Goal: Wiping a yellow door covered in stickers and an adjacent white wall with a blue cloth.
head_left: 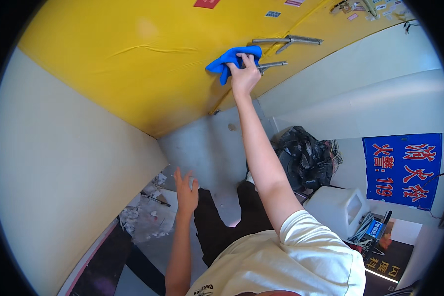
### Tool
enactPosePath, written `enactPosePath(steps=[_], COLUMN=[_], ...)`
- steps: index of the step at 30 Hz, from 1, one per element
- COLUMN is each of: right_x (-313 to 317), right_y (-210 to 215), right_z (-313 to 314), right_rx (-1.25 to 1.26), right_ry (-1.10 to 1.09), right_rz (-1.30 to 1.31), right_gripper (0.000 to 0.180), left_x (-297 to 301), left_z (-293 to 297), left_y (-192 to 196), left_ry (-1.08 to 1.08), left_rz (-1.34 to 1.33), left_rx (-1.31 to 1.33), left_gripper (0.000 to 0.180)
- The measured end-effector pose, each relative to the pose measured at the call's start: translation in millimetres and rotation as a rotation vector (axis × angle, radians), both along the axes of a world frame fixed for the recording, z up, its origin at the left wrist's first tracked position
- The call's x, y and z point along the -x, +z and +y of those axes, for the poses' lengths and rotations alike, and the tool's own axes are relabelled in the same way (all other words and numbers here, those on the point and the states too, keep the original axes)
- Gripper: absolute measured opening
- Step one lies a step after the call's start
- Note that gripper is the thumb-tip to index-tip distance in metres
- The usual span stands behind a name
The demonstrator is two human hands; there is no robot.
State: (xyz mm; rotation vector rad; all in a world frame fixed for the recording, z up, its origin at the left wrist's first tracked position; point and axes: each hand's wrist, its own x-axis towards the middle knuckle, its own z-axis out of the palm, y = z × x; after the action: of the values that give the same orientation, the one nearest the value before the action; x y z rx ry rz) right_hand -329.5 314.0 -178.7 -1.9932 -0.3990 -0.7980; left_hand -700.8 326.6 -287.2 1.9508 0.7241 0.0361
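Head view: right hand (245, 75) has its grip closed on a blue cloth (231, 60), pressed to the yellow panel (133, 64) beside a metal handle (287, 40). Cloth might snag there. Left hand (186, 193) hangs open, well below.

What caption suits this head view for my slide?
Right hand presses a blue cloth against a yellow panel.

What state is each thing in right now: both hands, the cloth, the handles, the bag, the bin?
right hand: raised, pressing the cloth to the door
blue cloth: bunched, flat against the yellow door
metal handles: fixed to the door, beside the cloth
left hand: open, fingers spread, holding nothing
black bag: crumpled on the floor
white bin: lying on its side
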Motion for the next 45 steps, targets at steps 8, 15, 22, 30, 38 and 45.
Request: enactPosePath(steps=[8,15,22,30,38,45], right_x=[-82.2,-142.4,-243.7,-358.1,-374.5,-294.6], right_y=[-13.4,-11.0,14.0,67.7,43.1,-18.7], right_z=[-66.2,-112.2,-230.1,-347.5,-359.7,-257.0], right_rx=[-0.296,-0.932,-1.026,-0.939,-0.156,-0.346], right_ry=[-0.18,-0.12,-0.087,0.106,-0.101,0.398], right_rz=[0.005,0.314,0.349,0.122,0.481,0.063], right_gripper=[0.028,0.031,0.037,0.028,0.036,0.026], left_x=[-42.6,-25.2,-92.1,-212.3,-254.2,-213.8], left_z=[-4.7,-43.6,-137.3,-221.4,-260.9,-264.4], left_y=[16.8,-11.5,-16.1,-24.5,-38.0,-67.6], left_ry=[0.022,0.104,0.142,0.234,0.247,0.262], left_rz=[-0.038,0.13,0.188,0.079,0.08,0.176], left_rx=[-0.033,-0.099,-0.059,-0.016,0.018,0.041], left_gripper=[0.038,0.038,0.039,0.044,0.047,0.048])
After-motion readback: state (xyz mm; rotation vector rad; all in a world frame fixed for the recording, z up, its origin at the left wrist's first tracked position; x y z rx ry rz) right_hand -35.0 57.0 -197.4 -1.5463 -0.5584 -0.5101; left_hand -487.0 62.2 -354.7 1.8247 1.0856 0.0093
